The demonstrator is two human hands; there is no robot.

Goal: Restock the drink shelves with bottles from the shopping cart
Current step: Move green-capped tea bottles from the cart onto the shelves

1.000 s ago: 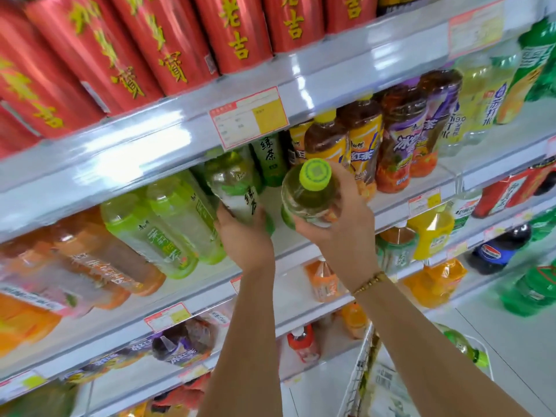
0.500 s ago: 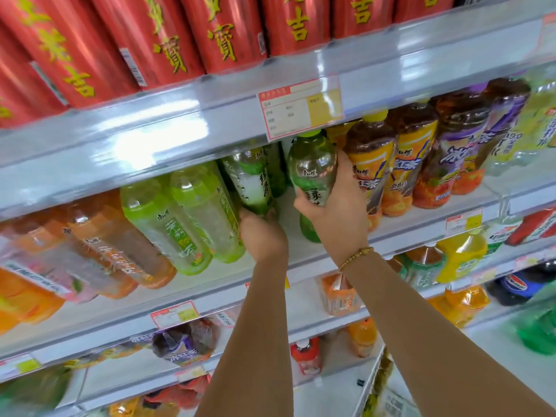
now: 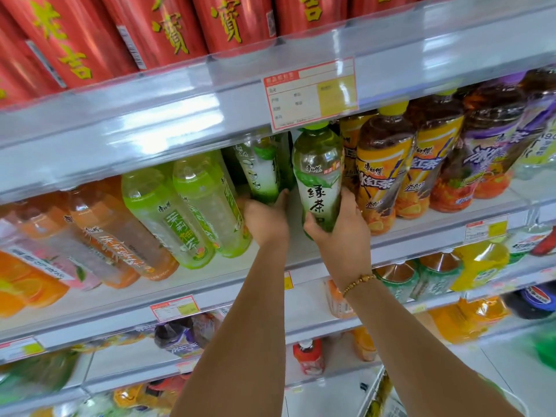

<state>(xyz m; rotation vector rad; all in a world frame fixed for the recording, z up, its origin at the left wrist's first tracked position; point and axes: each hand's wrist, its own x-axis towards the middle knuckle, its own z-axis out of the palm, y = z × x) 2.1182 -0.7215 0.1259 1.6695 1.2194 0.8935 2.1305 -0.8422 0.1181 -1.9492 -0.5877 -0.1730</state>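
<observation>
My right hand (image 3: 338, 228) grips the lower half of a green tea bottle (image 3: 319, 171) with a green cap, standing it upright on the middle shelf (image 3: 421, 236). Just to its left, my left hand (image 3: 266, 218) holds the base of a second green tea bottle (image 3: 260, 168) set deeper in the same row. Both bottles stand between the lime-green bottles on the left and the orange-labelled iced tea bottles on the right. The top corner of the shopping cart (image 3: 376, 395) shows at the bottom right, below my right arm.
Lime-green bottles (image 3: 180, 212) and orange bottles (image 3: 111, 236) fill the shelf to the left; iced tea bottles (image 3: 388, 173) and purple-labelled bottles (image 3: 487, 158) crowd the right. Red cans (image 3: 168, 25) line the shelf above, whose edge carries a price tag (image 3: 310, 94). Lower shelves hold more drinks.
My right hand has turned its bottle from cap-toward-me to upright and moved it back onto the shelf. My left hand has pushed the other green bottle deeper.
</observation>
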